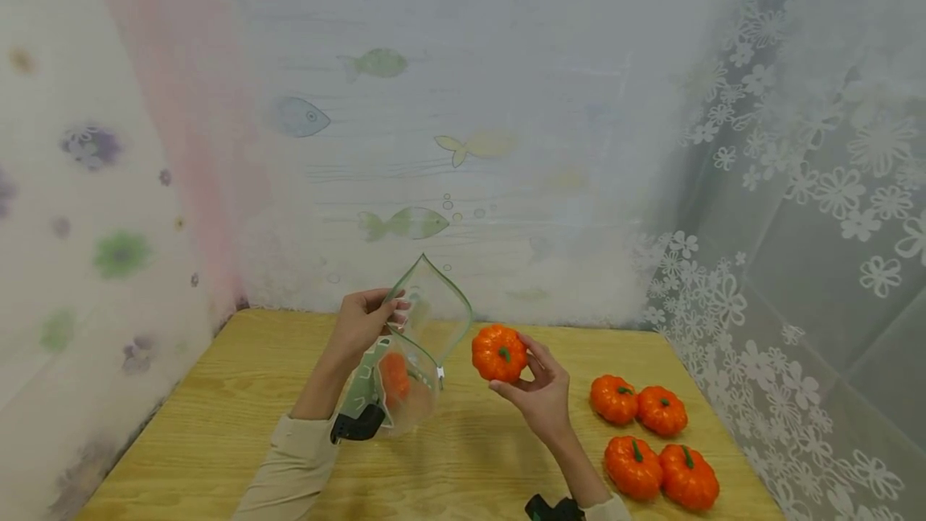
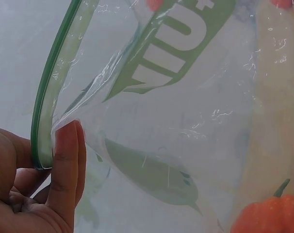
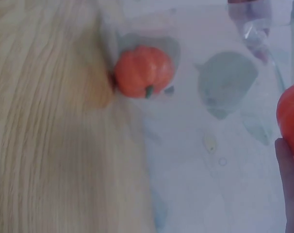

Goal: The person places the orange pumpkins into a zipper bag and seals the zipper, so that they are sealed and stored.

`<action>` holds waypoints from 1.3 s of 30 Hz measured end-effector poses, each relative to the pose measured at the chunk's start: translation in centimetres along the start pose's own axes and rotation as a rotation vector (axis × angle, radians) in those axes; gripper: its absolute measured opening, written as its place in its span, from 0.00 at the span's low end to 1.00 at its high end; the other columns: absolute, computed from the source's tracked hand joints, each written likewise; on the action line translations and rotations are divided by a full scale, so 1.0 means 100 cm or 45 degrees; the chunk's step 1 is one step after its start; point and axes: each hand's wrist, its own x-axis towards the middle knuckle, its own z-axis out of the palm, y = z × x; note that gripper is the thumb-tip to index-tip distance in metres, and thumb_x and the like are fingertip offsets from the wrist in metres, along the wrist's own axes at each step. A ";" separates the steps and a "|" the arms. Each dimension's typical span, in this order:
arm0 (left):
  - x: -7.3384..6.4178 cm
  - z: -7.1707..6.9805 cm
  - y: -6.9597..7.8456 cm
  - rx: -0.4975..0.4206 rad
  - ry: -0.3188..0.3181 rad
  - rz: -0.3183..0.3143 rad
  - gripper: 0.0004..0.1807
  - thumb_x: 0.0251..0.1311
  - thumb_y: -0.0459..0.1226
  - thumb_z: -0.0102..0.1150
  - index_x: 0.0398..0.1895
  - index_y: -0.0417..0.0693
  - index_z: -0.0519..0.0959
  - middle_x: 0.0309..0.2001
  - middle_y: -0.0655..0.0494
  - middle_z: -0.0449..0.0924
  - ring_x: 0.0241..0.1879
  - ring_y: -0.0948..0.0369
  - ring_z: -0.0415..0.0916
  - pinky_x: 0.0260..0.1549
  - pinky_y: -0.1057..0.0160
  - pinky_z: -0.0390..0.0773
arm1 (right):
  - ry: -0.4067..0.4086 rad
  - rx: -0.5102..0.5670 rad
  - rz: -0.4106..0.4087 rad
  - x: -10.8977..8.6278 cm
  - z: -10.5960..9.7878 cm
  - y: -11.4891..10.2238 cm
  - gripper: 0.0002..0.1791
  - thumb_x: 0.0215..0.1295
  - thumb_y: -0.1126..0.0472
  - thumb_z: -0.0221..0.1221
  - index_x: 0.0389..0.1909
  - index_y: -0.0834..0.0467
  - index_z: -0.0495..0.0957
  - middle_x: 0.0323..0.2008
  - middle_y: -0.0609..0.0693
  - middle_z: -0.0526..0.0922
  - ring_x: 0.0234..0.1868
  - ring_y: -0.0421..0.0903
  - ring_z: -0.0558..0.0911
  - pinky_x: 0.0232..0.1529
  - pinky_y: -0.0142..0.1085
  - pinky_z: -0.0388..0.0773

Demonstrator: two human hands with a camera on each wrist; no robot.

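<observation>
You are working over a wood-grained tabletop (image 1: 239, 400) in pale yellow. The bag (image 1: 421, 384) is thin, clear plastic printed with green patches and white lettering; its green zip edges gape in a pointed loop, with a small white slider (image 1: 440, 373) on the edge. A bagged pumpkin (image 1: 395, 376) shows hazily through the film. The pumpkins are squat and ribbed, glossy orange with short green stems: a back pair (image 1: 613, 399) and a front pair (image 1: 633, 467) sit to your right on the wood, near each other.

Your left forearm, in a cream sleeve (image 1: 292, 465), reaches up and forward behind the bag's near side; your right forearm angles inward from the lower right, wrist raised above the wood.

Your left grip (image 1: 364, 318) is closed to a pinch, thumb and fingers on the bag's zip edge. Your right grip (image 1: 538, 394) is spread about as wide as the held pumpkin (image 1: 497, 354), thumb beneath, fingers along its right side, keeping it aloft just beside the bag's mouth, outside it.
</observation>
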 end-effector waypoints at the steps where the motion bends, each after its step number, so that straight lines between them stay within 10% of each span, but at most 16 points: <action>1: 0.000 0.000 0.000 0.008 -0.004 0.001 0.18 0.76 0.27 0.49 0.62 0.23 0.73 0.43 0.43 0.87 0.29 0.68 0.82 0.31 0.70 0.85 | 0.007 0.010 0.003 0.000 0.001 -0.003 0.43 0.45 0.84 0.72 0.67 0.74 0.68 0.60 0.51 0.75 0.62 0.44 0.80 0.46 0.43 0.87; 39: -0.005 0.004 -0.004 0.028 0.003 -0.014 0.17 0.76 0.29 0.50 0.62 0.27 0.75 0.43 0.42 0.87 0.27 0.67 0.83 0.25 0.69 0.80 | -0.006 0.087 0.156 0.007 0.041 -0.045 0.45 0.53 0.77 0.73 0.72 0.67 0.66 0.68 0.52 0.70 0.62 0.47 0.80 0.51 0.44 0.85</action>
